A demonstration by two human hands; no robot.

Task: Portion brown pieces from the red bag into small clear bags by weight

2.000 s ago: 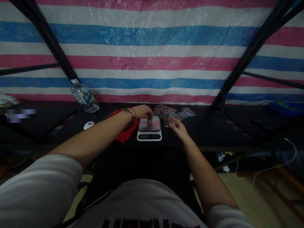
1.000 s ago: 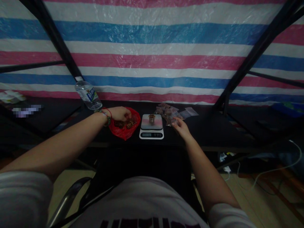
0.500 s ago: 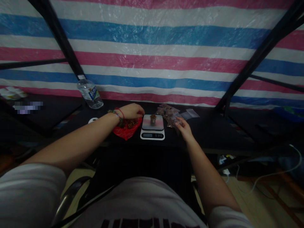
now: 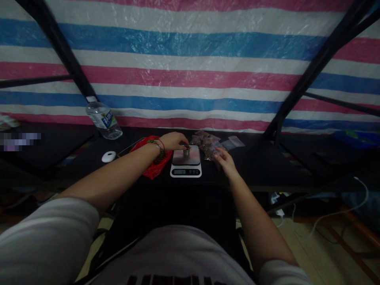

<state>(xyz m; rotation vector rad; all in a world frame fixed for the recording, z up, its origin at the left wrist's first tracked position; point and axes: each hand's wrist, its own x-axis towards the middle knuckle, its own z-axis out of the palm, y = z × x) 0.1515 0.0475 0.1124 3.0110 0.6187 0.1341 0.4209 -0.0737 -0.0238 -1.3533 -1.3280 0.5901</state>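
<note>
A white kitchen scale with a steel plate lies on the black table, its display lit. On the plate stands a small metal cup with brown bits at its top. My left hand reaches over the cup, fingers curled and tips at its rim; what they pinch is hidden. Under that wrist, a red plastic bag lies spread open beside the scale. To the scale's right, my right hand closes its fingers on the edge of a clear plastic bag, by several filled small bags.
Flat clear bags lie right of the filled ones. A large clear bottle and a white rounded object stand to the left. Black frame bars slope on both sides before a striped plastic sheet.
My left hand has moved right, from above the red bag to the cup on the scale. My right hand stays at the clear bags. The view has shifted slightly.
</note>
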